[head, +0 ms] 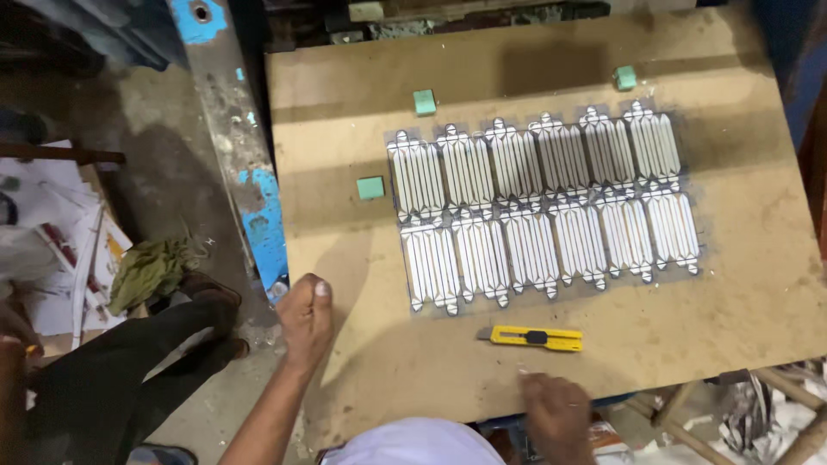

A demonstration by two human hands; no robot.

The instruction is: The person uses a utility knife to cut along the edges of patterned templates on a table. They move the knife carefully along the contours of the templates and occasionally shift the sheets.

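Note:
A brown board lies flat before me, carrying two rows of white slotted cut-out shapes. My left hand is at the board's left edge, fingers curled around that edge and thumb on top. My right hand rests on the board's near edge with its fingers bent; whether it grips anything is unclear. A yellow utility knife lies on the board just above my right hand, touching neither hand.
Three small green blocks sit on the board around the shapes. A blue-painted metal beam runs along the board's left side. Another person's dark-trousered legs, a green rag and papers are at left.

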